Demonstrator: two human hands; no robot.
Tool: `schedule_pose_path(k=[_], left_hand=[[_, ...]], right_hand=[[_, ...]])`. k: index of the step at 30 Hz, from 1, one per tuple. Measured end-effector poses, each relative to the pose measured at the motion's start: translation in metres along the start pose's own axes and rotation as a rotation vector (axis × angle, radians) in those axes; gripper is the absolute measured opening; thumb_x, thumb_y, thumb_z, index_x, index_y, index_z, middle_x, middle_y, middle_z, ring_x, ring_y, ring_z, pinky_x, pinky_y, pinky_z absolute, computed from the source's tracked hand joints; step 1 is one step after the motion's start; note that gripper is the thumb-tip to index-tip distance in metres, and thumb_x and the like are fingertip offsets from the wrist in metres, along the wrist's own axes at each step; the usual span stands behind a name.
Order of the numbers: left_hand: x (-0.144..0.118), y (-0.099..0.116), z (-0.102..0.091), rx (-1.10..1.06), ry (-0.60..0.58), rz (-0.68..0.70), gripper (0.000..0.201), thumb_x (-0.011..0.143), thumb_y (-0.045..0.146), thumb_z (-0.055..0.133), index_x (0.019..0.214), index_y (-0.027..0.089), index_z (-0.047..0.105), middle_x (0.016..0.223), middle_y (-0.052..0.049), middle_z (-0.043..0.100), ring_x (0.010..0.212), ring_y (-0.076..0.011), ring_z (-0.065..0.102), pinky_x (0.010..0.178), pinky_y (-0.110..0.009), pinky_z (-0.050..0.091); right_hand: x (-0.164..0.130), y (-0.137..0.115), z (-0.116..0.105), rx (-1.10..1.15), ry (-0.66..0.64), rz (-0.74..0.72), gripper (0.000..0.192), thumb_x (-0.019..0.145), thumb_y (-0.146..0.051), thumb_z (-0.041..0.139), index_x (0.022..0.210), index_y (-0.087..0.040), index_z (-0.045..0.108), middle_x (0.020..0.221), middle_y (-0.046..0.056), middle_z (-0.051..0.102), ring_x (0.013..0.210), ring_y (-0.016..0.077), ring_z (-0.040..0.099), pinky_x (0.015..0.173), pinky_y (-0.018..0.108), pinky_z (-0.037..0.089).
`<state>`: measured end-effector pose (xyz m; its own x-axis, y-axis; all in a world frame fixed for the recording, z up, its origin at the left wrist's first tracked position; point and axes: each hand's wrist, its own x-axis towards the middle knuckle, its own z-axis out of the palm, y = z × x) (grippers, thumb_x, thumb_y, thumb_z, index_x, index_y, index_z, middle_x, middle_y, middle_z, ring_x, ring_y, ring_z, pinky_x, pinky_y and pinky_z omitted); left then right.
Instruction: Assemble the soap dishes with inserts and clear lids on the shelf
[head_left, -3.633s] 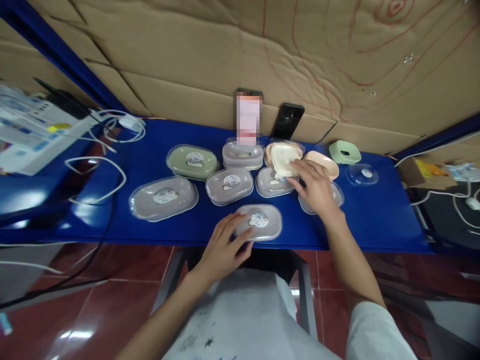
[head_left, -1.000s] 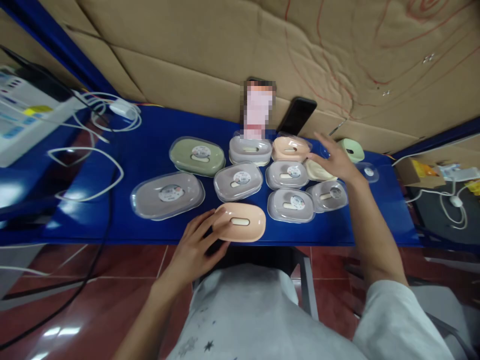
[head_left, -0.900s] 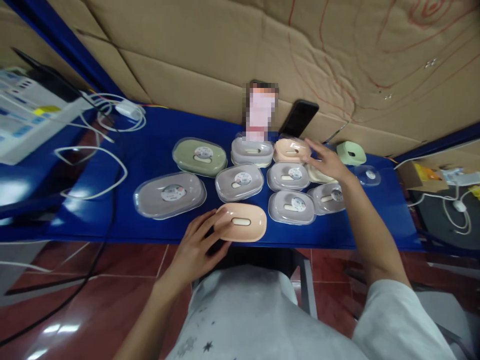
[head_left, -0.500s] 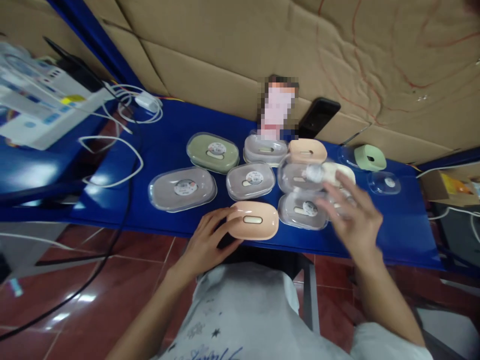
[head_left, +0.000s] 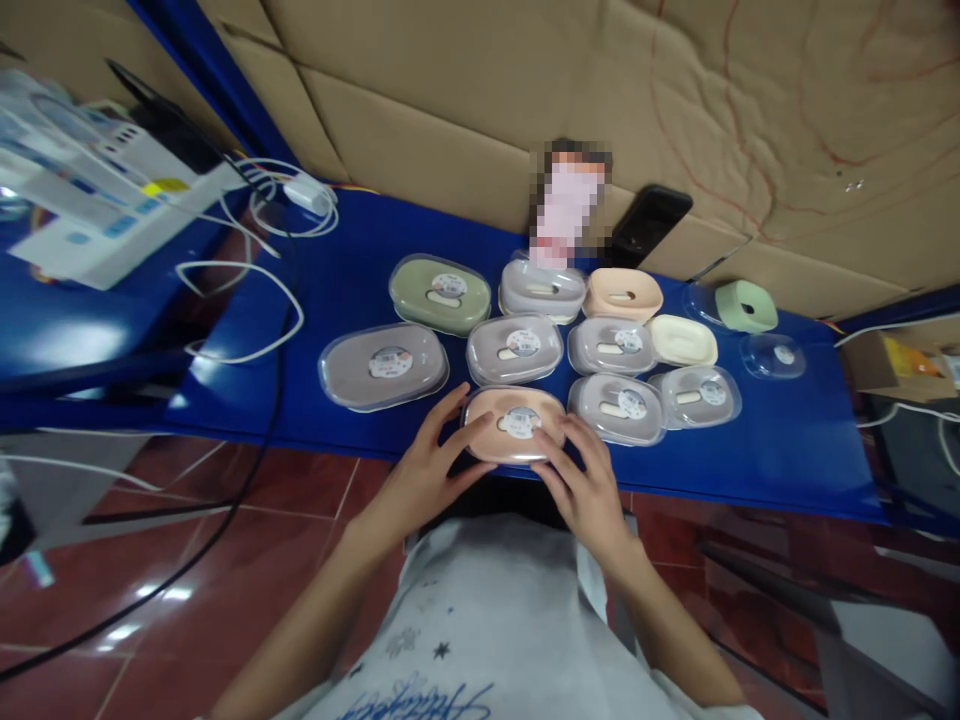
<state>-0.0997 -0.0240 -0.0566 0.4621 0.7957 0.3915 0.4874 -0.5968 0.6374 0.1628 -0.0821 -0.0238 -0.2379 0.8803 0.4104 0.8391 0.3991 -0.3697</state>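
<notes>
A clear lid [head_left: 517, 421] with a round sticker now covers the peach soap box [head_left: 513, 436] at the lower centre of the frame; half a second ago that box lay uncovered, so it now matches its lidded neighbours. The left hand [head_left: 427, 480] and right hand [head_left: 589, 490] cup its two ends, fingers spread and pressing lightly. It sits at the near edge of the blue bench [head_left: 750, 450], before a grey lidded box [head_left: 514, 348].
</notes>
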Motion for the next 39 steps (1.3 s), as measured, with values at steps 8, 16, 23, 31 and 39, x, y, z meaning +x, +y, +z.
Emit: schedule_pose_path(k=[8,16,23,31,39], left_hand=[[0.003,0.008,0.002,0.007,-0.024,-0.012,0.064,0.104,0.026,0.071,0.162,0.031,0.045,0.173,-0.017,0.040,0.157,-0.0344,0.050,0.123,-0.054,0.054],[0.007,0.005,0.018,0.133,0.054,-0.007,0.059,0.097,0.036,0.081,0.149,0.027,0.054,0.162,-0.019,0.052,0.146,-0.0381,0.060,0.111,-0.058,0.062],[0.004,0.005,0.014,0.066,0.042,-0.042,0.066,0.098,0.030,0.080,0.156,0.033,0.049,0.164,-0.017,0.049,0.150,-0.0358,0.056,0.117,-0.057,0.058],[0.002,0.004,0.007,0.026,0.031,-0.051,0.079,0.094,0.030,0.084,0.162,0.040,0.045,0.166,-0.014,0.050,0.150,-0.0358,0.057,0.117,-0.059,0.058],[-0.001,-0.001,0.012,0.055,0.061,-0.025,0.077,0.094,0.030,0.086,0.160,0.037,0.048,0.167,-0.014,0.051,0.149,-0.0340,0.059,0.113,-0.054,0.062]], right_hand=[[0.002,0.021,-0.011,0.106,-0.121,-0.029,0.073,0.109,-0.017,0.059,0.172,-0.044,0.034,0.161,0.010,0.055,0.157,0.0302,0.050,0.125,0.052,0.053],[-0.006,0.027,0.005,0.082,-0.130,-0.004,0.084,0.107,-0.027,0.067,0.175,-0.044,0.021,0.179,0.007,0.035,0.162,0.0330,0.042,0.127,0.054,0.050],[-0.002,0.024,0.011,0.105,-0.094,0.077,0.084,0.110,-0.029,0.061,0.177,-0.040,0.013,0.175,0.009,0.043,0.161,0.0300,0.045,0.127,0.052,0.050],[0.000,0.027,0.007,0.100,-0.080,-0.033,0.087,0.104,-0.019,0.069,0.175,-0.042,0.025,0.176,0.010,0.041,0.162,0.0339,0.041,0.127,0.056,0.049],[-0.002,0.029,0.011,0.086,-0.096,-0.104,0.089,0.104,-0.006,0.061,0.175,-0.042,0.022,0.181,0.004,0.029,0.165,0.0290,0.033,0.129,0.050,0.048]])
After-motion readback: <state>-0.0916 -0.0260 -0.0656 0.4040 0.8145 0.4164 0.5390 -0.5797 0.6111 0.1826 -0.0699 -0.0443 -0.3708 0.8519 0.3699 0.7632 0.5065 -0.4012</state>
